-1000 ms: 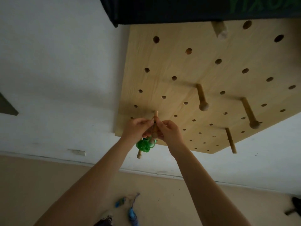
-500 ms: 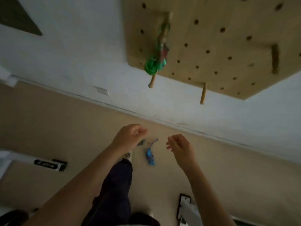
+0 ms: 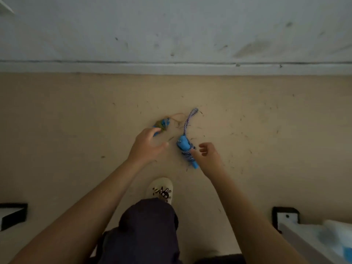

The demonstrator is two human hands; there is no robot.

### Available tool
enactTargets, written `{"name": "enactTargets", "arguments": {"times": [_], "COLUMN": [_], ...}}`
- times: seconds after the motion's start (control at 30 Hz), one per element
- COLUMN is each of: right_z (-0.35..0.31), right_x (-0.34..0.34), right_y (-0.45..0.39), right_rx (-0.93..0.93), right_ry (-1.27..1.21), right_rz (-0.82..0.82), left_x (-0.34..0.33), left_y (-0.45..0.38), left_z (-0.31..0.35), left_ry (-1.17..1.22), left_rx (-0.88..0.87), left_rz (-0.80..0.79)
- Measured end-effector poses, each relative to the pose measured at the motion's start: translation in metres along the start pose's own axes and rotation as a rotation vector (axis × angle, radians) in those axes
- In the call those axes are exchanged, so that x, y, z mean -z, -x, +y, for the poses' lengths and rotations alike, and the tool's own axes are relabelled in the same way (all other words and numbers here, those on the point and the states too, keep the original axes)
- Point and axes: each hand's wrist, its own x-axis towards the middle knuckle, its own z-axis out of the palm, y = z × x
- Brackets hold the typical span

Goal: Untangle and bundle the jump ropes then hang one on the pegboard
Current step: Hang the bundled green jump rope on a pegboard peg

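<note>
A bundled jump rope with blue handles (image 3: 185, 147) lies on the beige floor, a striped loop of its cord reaching up to the wall side. A smaller bundle with blue and greenish parts (image 3: 162, 124) lies to its left, a thin orange band beside it. My left hand (image 3: 147, 146) hovers between the two with relaxed fingers, partly covering the small bundle. My right hand (image 3: 206, 154) is just right of the blue handles, fingers loosely curled, holding nothing. The pegboard and green rope are out of view.
The white wall's baseboard (image 3: 175, 67) runs across the top. My foot in a white shoe (image 3: 161, 189) stands below the ropes. Black-and-white objects sit at the lower left (image 3: 12, 214) and lower right (image 3: 285, 216) edges.
Both hands let go of the green rope hung on a pegboard peg and dropped toward the floor. The view tilted down, so the pegboard left the frame and the blue ropes came close.
</note>
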Motion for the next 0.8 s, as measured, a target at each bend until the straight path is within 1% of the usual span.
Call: {"name": "enactTargets", "arguments": {"times": [0.1,0.13,0.23,0.3,0.37,0.47,0.53,0.6,0.7,0.77,0.8], "right_z": [0.023,0.024,0.020,0.014,0.005,-0.016,-0.047,-0.088,-0.163,-0.224,-0.242], "right_x": [-0.035,-0.044,-0.072,-0.081,-0.075,-0.041,-0.006,0.033,0.093,0.138,0.149], "right_y": [-0.075,-0.094,-0.134,-0.146,-0.143,-0.101,-0.053,0.002,0.099,0.175,0.198], "right_rx": [-0.032,-0.012,0.105,0.124,0.091,0.051,0.100,0.158,0.275,0.331,0.365], "right_ry": [0.028,0.050,0.262,0.304,0.258,0.008,-0.193,-0.329,-0.375,-0.342,-0.325], "right_rz": [-0.020,-0.051,-0.195,-0.267,-0.326,-0.344,-0.331,-0.338,-0.375,-0.377,-0.376], "left_x": [-0.035,-0.043,-0.060,-0.063,-0.055,-0.020,0.018,0.061,0.131,0.188,0.203], "left_y": [-0.075,-0.095,-0.139,-0.151,-0.145,-0.106,-0.068,-0.027,0.045,0.101,0.118], "left_z": [-0.035,-0.042,-0.056,-0.055,-0.045,-0.016,0.015,0.055,0.135,0.201,0.222], "left_ry": [-0.060,-0.097,-0.201,-0.183,-0.050,0.289,0.480,0.673,0.840,0.903,0.933], "left_rx": [-0.043,-0.059,-0.048,-0.014,0.073,0.179,0.168,0.139,0.029,-0.022,-0.041], "left_rz": [0.041,0.053,0.038,0.017,-0.033,-0.087,-0.086,-0.144,-0.272,-0.278,-0.264]}}
